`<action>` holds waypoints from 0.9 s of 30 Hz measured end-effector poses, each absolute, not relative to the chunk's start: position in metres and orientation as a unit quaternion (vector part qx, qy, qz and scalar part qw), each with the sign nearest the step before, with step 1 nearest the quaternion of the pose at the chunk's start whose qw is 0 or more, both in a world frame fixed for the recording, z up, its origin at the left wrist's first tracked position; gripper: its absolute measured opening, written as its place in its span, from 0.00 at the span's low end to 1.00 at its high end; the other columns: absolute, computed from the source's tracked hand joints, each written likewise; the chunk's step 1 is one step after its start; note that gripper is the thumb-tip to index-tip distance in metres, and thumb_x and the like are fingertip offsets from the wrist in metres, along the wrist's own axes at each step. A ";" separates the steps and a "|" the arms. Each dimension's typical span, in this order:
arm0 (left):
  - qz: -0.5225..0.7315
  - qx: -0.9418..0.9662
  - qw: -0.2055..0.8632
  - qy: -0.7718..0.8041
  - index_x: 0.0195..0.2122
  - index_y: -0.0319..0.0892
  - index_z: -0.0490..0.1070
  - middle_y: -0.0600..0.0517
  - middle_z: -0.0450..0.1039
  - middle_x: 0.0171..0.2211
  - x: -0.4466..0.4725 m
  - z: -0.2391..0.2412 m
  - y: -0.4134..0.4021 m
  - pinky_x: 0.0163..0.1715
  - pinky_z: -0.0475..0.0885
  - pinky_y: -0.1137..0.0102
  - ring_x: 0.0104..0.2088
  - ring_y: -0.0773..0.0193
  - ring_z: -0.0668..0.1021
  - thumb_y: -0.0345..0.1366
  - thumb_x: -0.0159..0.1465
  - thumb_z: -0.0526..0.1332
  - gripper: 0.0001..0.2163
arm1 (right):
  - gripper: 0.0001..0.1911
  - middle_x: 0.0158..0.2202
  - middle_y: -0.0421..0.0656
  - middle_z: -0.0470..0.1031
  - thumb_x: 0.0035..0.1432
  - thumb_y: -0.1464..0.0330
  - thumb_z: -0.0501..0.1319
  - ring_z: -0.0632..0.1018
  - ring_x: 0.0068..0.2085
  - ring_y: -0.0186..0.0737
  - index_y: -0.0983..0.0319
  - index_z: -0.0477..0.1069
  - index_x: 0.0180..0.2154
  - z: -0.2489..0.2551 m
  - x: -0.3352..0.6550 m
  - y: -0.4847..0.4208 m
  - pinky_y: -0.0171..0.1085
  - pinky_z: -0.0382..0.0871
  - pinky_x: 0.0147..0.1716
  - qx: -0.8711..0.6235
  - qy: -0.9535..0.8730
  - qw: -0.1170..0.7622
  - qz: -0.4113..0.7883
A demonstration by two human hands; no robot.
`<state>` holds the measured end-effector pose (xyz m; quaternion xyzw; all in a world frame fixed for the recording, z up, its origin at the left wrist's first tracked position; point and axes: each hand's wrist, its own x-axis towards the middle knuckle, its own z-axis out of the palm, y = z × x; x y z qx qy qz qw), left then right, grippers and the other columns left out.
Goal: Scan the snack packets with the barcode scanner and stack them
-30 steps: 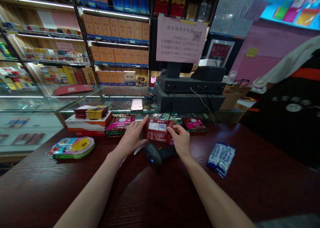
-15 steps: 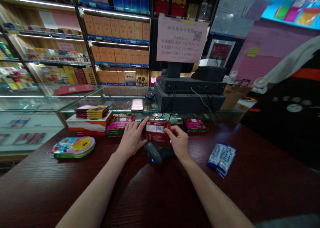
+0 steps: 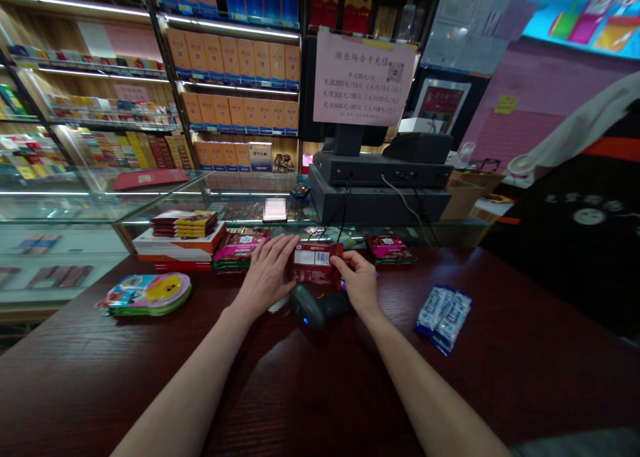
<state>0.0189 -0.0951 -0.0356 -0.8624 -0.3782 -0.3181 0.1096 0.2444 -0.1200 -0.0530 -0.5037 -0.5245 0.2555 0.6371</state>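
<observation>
A dark red snack packet (image 3: 314, 274) with a white label and a barcode stands up between my hands, its printed side facing me. My left hand (image 3: 267, 270) is at its left edge, thumb low and fingers along the side and behind. At the right edge my right hand (image 3: 359, 280) pinches the packet between thumb and fingers. Just below, a black barcode scanner (image 3: 307, 308) with a small blue light lies on the dark wooden counter (image 3: 295, 390); its handle runs toward my right wrist. A bit of something purple peeks out behind the packet.
Pink snack packets (image 3: 240, 249) and a box stack (image 3: 175, 247) stand to the left, with colourful packs (image 3: 147, 293) nearer. Blue-white sachets (image 3: 444, 318) lie right. Behind are a cash register (image 3: 380, 193) and glass case. A person in black (image 3: 575, 243) stands right.
The fingers of my left hand have drawn closer together along the packet's left edge. The packet has shifted very slightly; my right hand keeps its pinch.
</observation>
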 end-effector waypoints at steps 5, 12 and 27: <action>-0.318 -0.860 0.111 -0.383 0.69 0.46 0.50 0.44 0.63 0.64 0.019 -0.037 -0.095 0.70 0.47 0.50 0.65 0.48 0.63 0.39 0.58 0.65 0.39 | 0.17 0.30 0.41 0.80 0.53 0.54 0.67 0.77 0.31 0.40 0.61 0.76 0.33 -0.058 0.246 -0.116 0.37 0.71 0.33 -0.489 -0.521 0.638 0.288; -0.348 -0.833 0.137 -0.408 0.68 0.45 0.50 0.42 0.63 0.62 0.012 -0.038 -0.091 0.68 0.49 0.46 0.63 0.47 0.65 0.37 0.57 0.65 0.39 | 0.17 0.40 0.44 0.83 0.55 0.57 0.65 0.81 0.41 0.43 0.60 0.77 0.43 -0.056 0.247 -0.116 0.40 0.73 0.44 -0.463 -0.536 0.634 0.311; -0.381 -0.772 0.176 -0.478 0.69 0.46 0.48 0.42 0.61 0.63 -0.004 -0.037 -0.089 0.68 0.46 0.44 0.64 0.45 0.64 0.36 0.57 0.65 0.40 | 0.30 0.51 0.43 0.79 0.46 0.61 0.75 0.77 0.53 0.49 0.54 0.75 0.53 -0.040 0.285 -0.146 0.47 0.66 0.56 -0.453 -0.767 0.317 0.326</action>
